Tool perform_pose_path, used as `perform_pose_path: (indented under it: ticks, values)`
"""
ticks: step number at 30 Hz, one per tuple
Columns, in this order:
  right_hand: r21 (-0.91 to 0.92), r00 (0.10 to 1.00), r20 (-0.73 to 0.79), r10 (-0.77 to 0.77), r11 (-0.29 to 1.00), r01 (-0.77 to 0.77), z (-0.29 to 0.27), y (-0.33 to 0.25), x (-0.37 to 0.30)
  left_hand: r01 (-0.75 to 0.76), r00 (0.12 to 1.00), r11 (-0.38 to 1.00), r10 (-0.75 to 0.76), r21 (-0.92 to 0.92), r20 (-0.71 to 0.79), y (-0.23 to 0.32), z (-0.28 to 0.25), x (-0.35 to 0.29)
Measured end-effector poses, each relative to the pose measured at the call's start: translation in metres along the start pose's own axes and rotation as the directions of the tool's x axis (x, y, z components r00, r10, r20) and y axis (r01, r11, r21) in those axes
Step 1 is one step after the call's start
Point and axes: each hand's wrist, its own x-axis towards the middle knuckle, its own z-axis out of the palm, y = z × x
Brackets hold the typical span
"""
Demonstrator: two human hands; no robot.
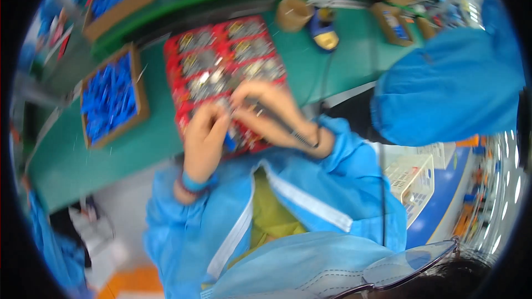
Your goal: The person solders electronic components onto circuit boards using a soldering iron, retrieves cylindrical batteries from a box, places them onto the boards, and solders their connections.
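Both hands meet over the near part of a red tray holding rows of round metallic parts. The fingers of my left hand are pinched together, with a blue band at the wrist. My right hand has its fingertips closed close to the left ones. Whatever lies between the fingertips is too small and blurred to make out. A thin dark strip runs along my right hand toward its wrist; its kind is unclear. Something small and blue shows beside my left hand, over the tray's near edge.
A cardboard box of blue pieces stands left of the tray on the green table. Another such box is farther back. Beyond the tray sit a tape roll and a blue-yellow device. A co-worker's blue sleeve reaches in at right.
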Motion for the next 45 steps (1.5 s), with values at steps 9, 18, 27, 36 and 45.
perform_pose_path:
  ticks: [9, 18, 27, 36, 45]
  values:
    - [-0.017, 0.992, 0.037, -0.119, 0.993, 0.12, -0.001, -0.01, -0.002, 0.124, 0.984, 0.982, -0.103, -0.141, 0.145, -0.001, -0.001, -0.006]
    - [0.106, 0.999, 0.023, 0.029, 0.994, -0.032, 0.0, -0.022, -0.008, -0.015, 0.999, 0.989, 0.021, -0.149, 0.039, 0.005, 0.001, -0.011]
    - [-0.122, 0.975, 0.11, -0.192, 0.971, 0.205, 0.003, -0.024, -0.005, -0.155, 0.987, 0.985, 0.151, 0.076, 0.051, -0.014, -0.003, -0.015]
    - [-0.196, 0.952, 0.085, -0.293, 0.932, 0.304, 0.004, -0.019, -0.007, -0.327, 0.939, 0.824, 0.34, 0.463, 0.058, -0.009, 0.0, -0.017]
    - [-0.251, 0.935, 0.169, -0.311, 0.904, 0.346, 0.001, -0.014, -0.011, -0.275, 0.956, 0.839, 0.29, 0.47, 0.043, -0.005, -0.002, -0.019]
